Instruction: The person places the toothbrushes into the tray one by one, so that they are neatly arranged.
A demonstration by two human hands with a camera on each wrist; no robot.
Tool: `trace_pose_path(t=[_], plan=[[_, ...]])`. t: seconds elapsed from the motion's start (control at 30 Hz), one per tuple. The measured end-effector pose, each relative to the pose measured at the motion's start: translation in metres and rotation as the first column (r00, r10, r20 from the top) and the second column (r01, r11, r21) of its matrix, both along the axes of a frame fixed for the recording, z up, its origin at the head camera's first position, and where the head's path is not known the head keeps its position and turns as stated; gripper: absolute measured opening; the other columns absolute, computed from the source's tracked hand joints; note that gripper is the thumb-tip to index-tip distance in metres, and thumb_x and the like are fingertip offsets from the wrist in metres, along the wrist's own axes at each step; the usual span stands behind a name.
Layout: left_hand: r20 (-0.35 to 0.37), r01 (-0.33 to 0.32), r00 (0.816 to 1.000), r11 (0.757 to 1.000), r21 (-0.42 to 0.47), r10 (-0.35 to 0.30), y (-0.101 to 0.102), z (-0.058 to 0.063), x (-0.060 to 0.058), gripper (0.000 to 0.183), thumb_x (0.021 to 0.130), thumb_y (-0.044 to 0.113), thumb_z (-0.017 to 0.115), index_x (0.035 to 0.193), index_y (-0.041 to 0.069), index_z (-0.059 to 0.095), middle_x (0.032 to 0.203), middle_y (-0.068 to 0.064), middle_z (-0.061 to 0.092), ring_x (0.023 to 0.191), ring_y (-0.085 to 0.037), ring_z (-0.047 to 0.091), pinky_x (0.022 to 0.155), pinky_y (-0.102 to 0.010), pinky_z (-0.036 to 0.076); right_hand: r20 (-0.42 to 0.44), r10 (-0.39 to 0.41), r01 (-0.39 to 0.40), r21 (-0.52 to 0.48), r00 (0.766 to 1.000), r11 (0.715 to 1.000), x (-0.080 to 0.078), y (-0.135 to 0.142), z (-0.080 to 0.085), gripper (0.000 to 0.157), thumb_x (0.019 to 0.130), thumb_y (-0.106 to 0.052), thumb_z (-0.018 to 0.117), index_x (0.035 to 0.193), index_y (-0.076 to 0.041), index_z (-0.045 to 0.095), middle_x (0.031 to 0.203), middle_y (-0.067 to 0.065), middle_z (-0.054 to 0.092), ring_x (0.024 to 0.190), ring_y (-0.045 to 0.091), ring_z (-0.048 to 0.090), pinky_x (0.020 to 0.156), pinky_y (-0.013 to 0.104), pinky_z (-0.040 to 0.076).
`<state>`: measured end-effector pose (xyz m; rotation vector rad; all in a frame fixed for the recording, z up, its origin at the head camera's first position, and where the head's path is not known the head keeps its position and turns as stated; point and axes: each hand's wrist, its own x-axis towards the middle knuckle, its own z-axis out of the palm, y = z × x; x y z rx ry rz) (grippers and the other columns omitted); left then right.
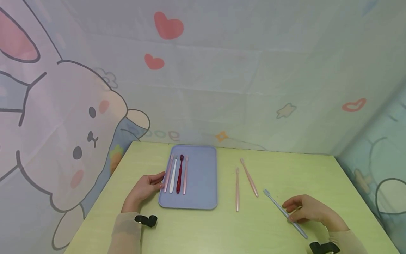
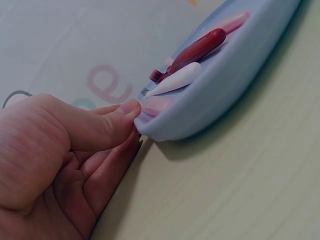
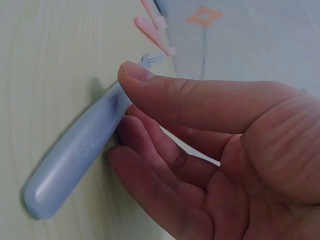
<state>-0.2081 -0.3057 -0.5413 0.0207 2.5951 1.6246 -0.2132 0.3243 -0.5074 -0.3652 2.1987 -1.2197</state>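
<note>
At the left edge of the blue tray [image 1: 200, 203], my left hand [image 1: 145, 189] pinches the rim, its thumb on top and the other fingers beneath. On the tray lie a white toothbrush [image 1: 172, 178], a dark red toothbrush [image 1: 179, 176] and two pink ones side by side. My right hand [image 1: 309, 211] holds a grey-blue toothbrush [image 1: 276, 204] by its handle at the right of the table. In the right wrist view the thumb crosses the toothbrush [image 3: 75, 155] near its neck, with curled fingers on the other side; the bristle head shows beyond the thumb.
Between the tray and my right hand, a pink toothbrush [image 1: 237, 192] and another pink toothbrush [image 1: 250, 178] lie on the pale green table [image 1: 196, 233]. A printed cloth [image 1: 222, 70] with a rabbit and hearts hangs along the table's back edge.
</note>
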Motion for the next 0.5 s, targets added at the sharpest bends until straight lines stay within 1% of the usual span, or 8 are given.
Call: trace_pose_path(t=[0.2, 0.27, 0.5], plan=[[0.012, -0.001, 1.0, 1.0, 0.015, 0.001, -0.0011, -0.0028, -0.0003, 0.052, 0.101, 0.001, 0.071, 0.151, -0.002, 0.058, 0.147, -0.02, 0.062, 0.137, -0.034, 0.059, 0.117, -0.048, 0.042, 0.002, 0.004, -0.004, -0.003, 1.0, 1.0, 0.0018, -0.0021, 0.0026, 0.046, 0.087, 0.001, 0.083, 0.126, 0.017, 0.064, 0.107, 0.009, 0.071, 0.091, 0.025, 0.071, 0.072, 0.036, 0.063], [0.006, 0.007, 1.0, 1.0, 0.014, -0.008, -0.0014, -0.003, 0.0001, 0.051, 0.101, 0.001, 0.07, 0.151, -0.003, 0.057, 0.147, -0.021, 0.061, 0.137, -0.034, 0.059, 0.117, -0.048, 0.042, 0.004, 0.004, -0.004, -0.003, 1.0, 1.0, 0.0021, -0.0024, 0.0033, 0.046, 0.087, 0.001, 0.083, 0.126, 0.017, 0.064, 0.106, 0.009, 0.071, 0.091, 0.025, 0.071, 0.072, 0.037, 0.064], [0.007, 0.005, 1.0, 1.0, 0.018, -0.005, -0.0017, -0.002, -0.0011, 0.051, 0.101, 0.002, 0.071, 0.151, -0.002, 0.057, 0.147, -0.021, 0.061, 0.137, -0.035, 0.06, 0.118, -0.049, 0.042, 0.0, 0.004, -0.004, 0.016, 1.0, 1.0, -0.0015, -0.0023, -0.0006, 0.044, 0.087, 0.001, 0.084, 0.124, 0.016, 0.065, 0.106, 0.01, 0.07, 0.09, 0.024, 0.071, 0.074, 0.038, 0.064]])
